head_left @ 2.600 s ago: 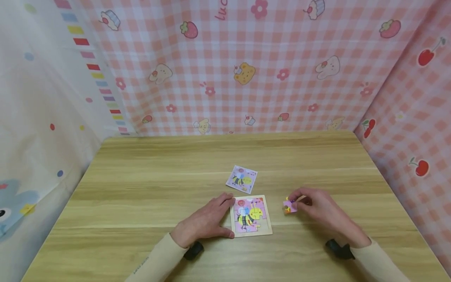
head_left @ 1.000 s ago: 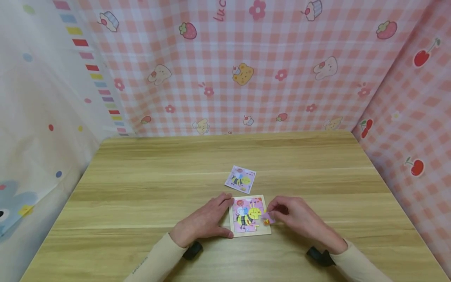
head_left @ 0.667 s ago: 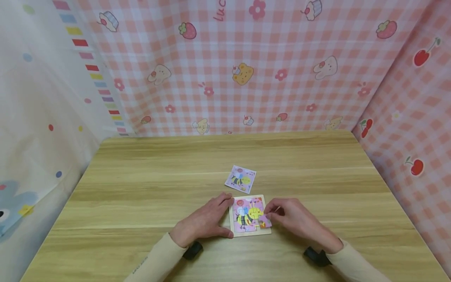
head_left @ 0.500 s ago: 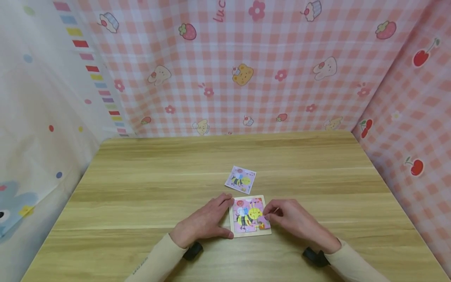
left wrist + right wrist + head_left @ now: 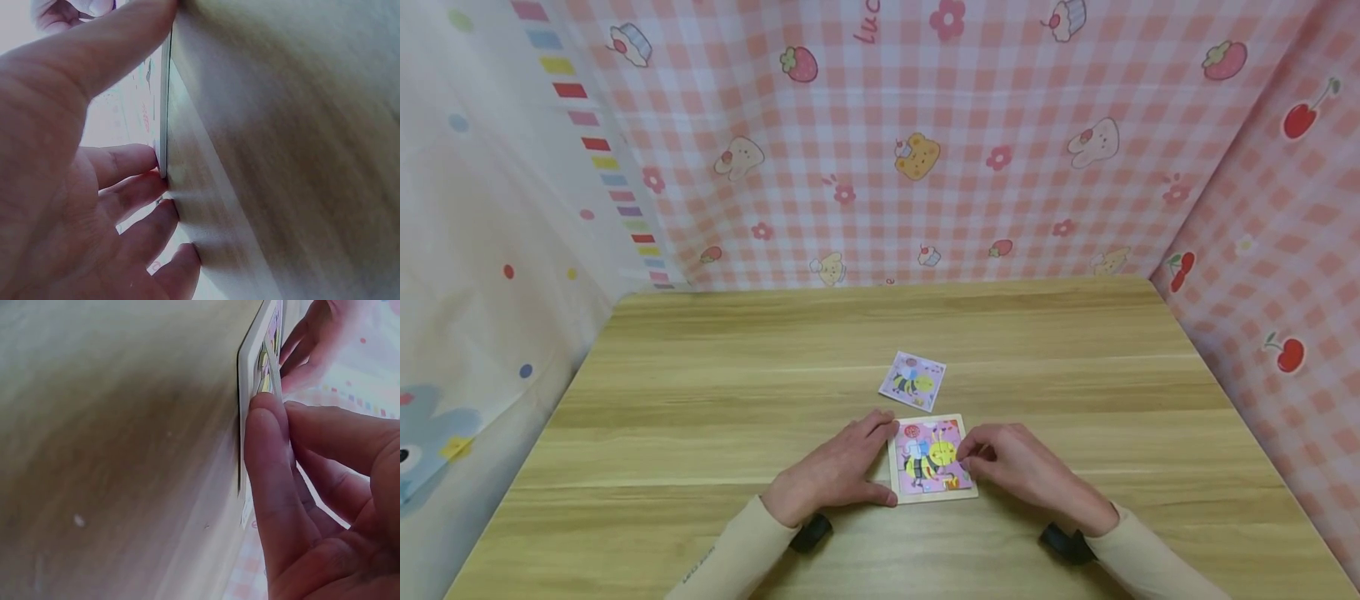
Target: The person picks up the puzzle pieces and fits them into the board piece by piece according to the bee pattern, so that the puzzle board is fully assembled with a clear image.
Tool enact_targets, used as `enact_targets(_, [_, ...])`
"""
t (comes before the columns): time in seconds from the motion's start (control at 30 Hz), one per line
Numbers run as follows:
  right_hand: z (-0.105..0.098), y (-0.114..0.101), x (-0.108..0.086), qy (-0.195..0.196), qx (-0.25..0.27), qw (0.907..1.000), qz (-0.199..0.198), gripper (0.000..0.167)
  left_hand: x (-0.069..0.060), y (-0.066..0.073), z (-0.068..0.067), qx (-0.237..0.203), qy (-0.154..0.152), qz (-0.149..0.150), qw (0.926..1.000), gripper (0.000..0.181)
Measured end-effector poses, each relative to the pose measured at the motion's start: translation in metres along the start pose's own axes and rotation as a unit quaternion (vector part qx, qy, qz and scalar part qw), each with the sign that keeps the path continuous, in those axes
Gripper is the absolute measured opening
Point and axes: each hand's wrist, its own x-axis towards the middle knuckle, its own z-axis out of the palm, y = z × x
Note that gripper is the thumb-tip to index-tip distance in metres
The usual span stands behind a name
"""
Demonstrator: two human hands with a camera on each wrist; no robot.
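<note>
A square wooden jigsaw tray (image 5: 938, 499) holds a bee picture made of several pieces on pink. Along its left side rests my left hand (image 5: 835, 468), thumb at the near corner and fingertips at the far corner. The left wrist view shows those fingers touching the tray edge (image 5: 165, 112). My right hand (image 5: 1011, 460) pinches a pink puzzle piece (image 5: 956, 478) between thumb and forefinger at the tray's lower right. In the right wrist view the piece appears tilted over the tray rim (image 5: 244, 425); fingertips hide part of it.
Just behind the tray lies a square card (image 5: 913, 382) printed with the same bee. The wooden table (image 5: 700, 400) meets a pink checked cloth (image 5: 850, 167) at the back, with more patterned cloth on both sides.
My right hand has carried the puzzle piece leftward from the table right of the tray, into the tray's lower right corner. The left hand has stayed in place.
</note>
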Motion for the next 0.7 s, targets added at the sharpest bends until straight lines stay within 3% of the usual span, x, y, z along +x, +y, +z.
enact_targets(0.23, [-0.001, -0.003, -0.001, 0.017, -0.035, 0.9992, -0.006, 0.007, 0.0, 0.001, 0.0, -0.002, -0.004, -0.002, 1.0, 0.098])
enact_targets(0.37, [-0.005, -0.002, -0.006, 0.03, -0.09, 0.9943, -0.05, 0.006, 0.0, 0.001, 0.0, -0.004, -0.004, -0.002, 1.0, 0.098])
enact_targets(0.47, [-0.01, 0.003, -0.012, 0.017, -0.142, 0.9827, -0.117, 0.011, -0.001, 0.001, -0.001, -0.005, -0.001, 0.001, 1.0, 0.097])
enact_targets(0.57, [-0.014, 0.01, -0.018, -0.005, -0.187, 0.9632, -0.193, 0.019, -0.001, 0.0, -0.001, -0.005, 0.003, 0.004, 1.0, 0.097])
enact_targets(0.7, [-0.017, 0.015, -0.024, -0.04, -0.211, 0.9465, -0.241, 0.026, -0.001, 0.0, -0.001, -0.01, 0.004, 0.005, 0.9999, 0.097])
